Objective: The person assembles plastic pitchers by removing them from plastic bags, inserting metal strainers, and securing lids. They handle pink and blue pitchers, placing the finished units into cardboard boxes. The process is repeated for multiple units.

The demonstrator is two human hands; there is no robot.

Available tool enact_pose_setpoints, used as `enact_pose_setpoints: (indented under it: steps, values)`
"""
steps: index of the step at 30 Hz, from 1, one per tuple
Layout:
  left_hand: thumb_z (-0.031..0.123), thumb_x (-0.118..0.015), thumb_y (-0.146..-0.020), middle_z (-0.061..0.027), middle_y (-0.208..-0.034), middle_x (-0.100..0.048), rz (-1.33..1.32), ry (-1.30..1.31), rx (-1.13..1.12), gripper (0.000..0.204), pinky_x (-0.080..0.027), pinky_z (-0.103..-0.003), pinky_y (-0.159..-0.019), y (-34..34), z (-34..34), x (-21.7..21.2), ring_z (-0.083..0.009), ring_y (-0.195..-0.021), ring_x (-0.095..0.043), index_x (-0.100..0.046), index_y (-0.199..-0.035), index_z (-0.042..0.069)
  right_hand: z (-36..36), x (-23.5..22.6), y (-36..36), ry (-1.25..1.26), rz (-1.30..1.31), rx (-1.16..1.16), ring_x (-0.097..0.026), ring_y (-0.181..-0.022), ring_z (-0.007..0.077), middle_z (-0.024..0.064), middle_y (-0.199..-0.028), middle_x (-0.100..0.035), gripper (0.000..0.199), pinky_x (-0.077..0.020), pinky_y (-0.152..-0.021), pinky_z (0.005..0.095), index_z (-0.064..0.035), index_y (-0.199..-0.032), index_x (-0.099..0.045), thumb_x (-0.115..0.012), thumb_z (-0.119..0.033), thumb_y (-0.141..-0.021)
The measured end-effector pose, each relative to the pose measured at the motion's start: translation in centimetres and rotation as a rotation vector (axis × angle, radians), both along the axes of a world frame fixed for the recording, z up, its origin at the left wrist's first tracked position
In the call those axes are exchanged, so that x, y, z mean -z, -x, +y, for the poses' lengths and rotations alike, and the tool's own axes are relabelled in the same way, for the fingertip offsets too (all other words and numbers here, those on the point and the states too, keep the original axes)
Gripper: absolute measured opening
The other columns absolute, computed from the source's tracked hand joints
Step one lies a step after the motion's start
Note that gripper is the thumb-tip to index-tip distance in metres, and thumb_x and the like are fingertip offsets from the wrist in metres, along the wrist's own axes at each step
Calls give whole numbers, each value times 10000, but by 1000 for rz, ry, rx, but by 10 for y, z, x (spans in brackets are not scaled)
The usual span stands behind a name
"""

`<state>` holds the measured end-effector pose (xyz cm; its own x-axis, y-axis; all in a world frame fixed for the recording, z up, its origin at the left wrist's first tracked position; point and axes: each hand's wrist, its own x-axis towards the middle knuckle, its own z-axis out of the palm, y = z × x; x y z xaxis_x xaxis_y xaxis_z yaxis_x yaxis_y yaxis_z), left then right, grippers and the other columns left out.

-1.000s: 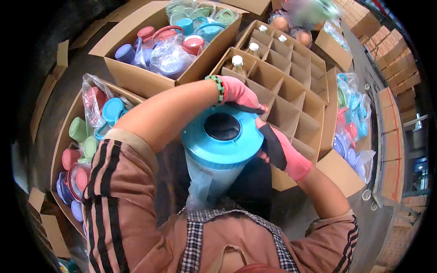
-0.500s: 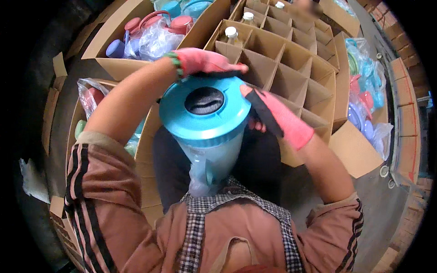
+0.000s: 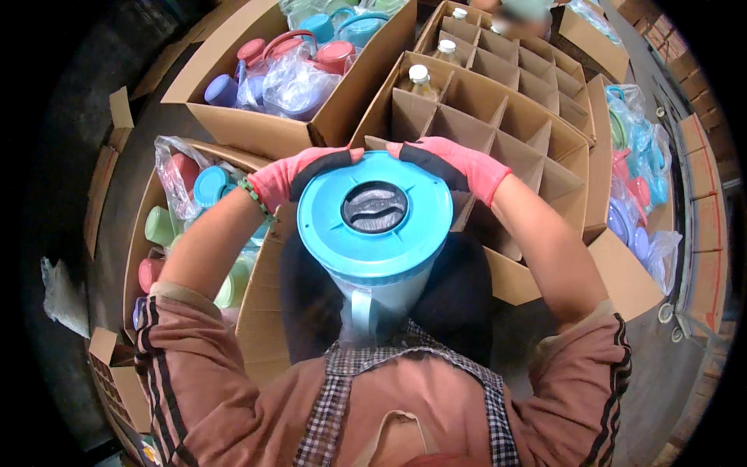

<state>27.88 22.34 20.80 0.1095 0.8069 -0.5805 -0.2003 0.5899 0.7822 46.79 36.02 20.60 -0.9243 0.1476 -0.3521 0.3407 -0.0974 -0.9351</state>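
A pitcher (image 3: 389,292) with a pale translucent body stands between my knees, its handle (image 3: 362,314) toward me and thin clear plastic around it. On top sits a wide blue lid (image 3: 323,226) with a round black cap (image 3: 375,207) in its middle. My left hand (image 3: 307,173), in a pink and black fingerless glove, grips the lid's far left rim. My right hand (image 3: 459,166), gloved alike, grips its far right rim. Both thumbs lie near the far edge; the fingers below the rim are mostly hidden.
Ahead stands a divided carton (image 3: 564,175) with a clear white-capped bottle (image 3: 420,82); another divided carton (image 3: 537,58) is behind it. Cartons of coloured plastic ware stand at far left (image 3: 241,128), near left (image 3: 140,210) and right (image 3: 599,167). A person's hand shows at the top.
My left hand has moved from the lid's far edge to its left rim, and my right hand has slid up to the far right rim. The pitcher has turned slightly, handle swinging right.
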Motion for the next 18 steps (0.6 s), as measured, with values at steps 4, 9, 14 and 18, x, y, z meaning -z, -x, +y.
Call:
enact_pose_setpoints:
  steps: [4,9,14,18]
  values:
    - [449,-484,-827,-2,-861,-568,166,-64,133,473,-446,-206,-690,6,1,-8,-55,-750,-516,-553,-1018,22,-4,-9,4,-71,-23,34,-493,-717,42,-11,-783,-565,392,-421,-632,200,-23,-877,-612,-525,-401,-819]
    - [475,-425,-844,-46,-1031,-535,271,-15,255,557,-405,-237,-816,20,-24,-20,-101,-903,-497,-479,-1132,1,11,-16,1,-434,30,-128,-485,-689,51,8,-751,-573,479,-420,-640,233,-42,-879,-632,-497,-494,-801]
    - [374,-505,-833,-62,-987,-559,107,-35,-151,486,-445,-242,-768,2,-50,-9,-123,-884,-538,-458,-1144,4,8,-14,19,-312,-56,-134,-520,-698,117,58,-800,-594,506,-423,-664,255,-50,-881,-641,-502,-524,-775]
    - [364,-479,-851,-30,-938,-560,66,-8,-434,417,-446,-232,-736,-1,-47,8,-81,-814,-534,-501,-1070,9,14,14,17,-268,176,-96,-542,-846,126,79,-874,-610,461,-421,-776,278,-48,-938,-635,-505,-467,-797]
